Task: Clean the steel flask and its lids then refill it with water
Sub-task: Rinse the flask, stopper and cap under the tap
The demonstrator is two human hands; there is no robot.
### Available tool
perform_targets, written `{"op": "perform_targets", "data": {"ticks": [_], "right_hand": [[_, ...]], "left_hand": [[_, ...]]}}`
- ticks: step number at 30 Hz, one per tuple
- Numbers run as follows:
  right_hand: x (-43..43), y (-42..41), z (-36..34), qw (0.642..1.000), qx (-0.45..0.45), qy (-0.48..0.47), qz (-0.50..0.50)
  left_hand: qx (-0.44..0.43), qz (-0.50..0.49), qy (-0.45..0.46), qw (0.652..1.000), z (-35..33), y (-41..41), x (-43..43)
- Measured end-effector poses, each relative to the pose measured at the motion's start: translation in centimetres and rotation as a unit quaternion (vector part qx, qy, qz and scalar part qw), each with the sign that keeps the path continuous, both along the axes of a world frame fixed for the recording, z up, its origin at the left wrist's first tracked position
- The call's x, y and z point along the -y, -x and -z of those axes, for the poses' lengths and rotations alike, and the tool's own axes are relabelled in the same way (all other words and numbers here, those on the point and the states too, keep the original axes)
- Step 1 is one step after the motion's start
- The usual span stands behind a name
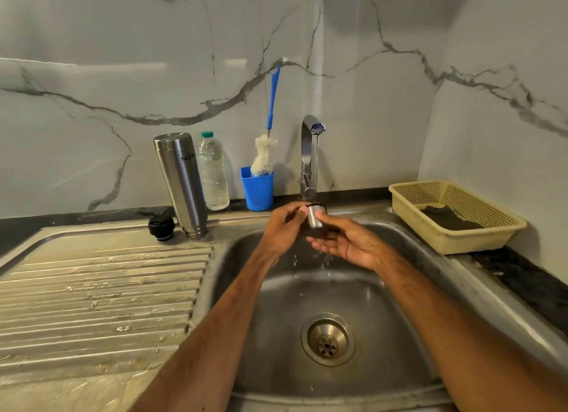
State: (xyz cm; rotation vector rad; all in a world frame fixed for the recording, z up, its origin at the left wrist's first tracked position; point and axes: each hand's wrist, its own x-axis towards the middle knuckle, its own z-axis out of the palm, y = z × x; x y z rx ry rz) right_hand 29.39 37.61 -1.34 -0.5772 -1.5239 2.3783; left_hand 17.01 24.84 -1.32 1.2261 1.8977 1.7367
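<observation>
Forearms: two, stretched over the sink [276,304] toward the tap [310,156].
Hands: two, brought together below the tap's spout.
Left hand [282,224]: the steel lid [316,216] is pinched from its side.
Right hand [347,242]: palm turned up, thumb laid on the lid, fingers cupped beneath.
Steel lid: one, held under the tap, water dripping below.
Flask [181,184]: one, stood upside down left of the tap.
Black lid [161,225]: one, farther left of the tap.
Basket [461,239]: one, right of the tap.
</observation>
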Motion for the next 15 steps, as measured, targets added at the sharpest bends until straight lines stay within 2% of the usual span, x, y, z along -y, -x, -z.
{"op": "perform_targets", "data": {"ticks": [3, 5, 9, 12, 15], "right_hand": [[-0.7, -0.2, 0.2, 0.999, -0.014, -0.044, -0.026], [-0.8, 0.1, 0.7, 0.989, 0.008, -0.145, -0.01], [0.2, 0.9, 0.4, 0.926, 0.076, -0.36, 0.085], [0.7, 1.3, -0.3, 0.911, 0.043, -0.38, 0.153], [1.2, 1.2, 0.1, 0.9, 0.063, -0.408, 0.139]], "left_hand": [[0.077, 0.034, 0.003, 0.996, 0.1, 0.7, 0.2], [0.113, 0.05, 0.018, 0.992, 0.1, 1.0, 0.2], [0.129, 0.03, 0.027, 0.991, 0.4, 1.4, 0.1], [0.145, 0.011, 0.011, 0.989, 0.7, 1.9, 0.3], [0.157, -0.004, 0.002, 0.988, 0.8, 1.8, 0.4]]}}
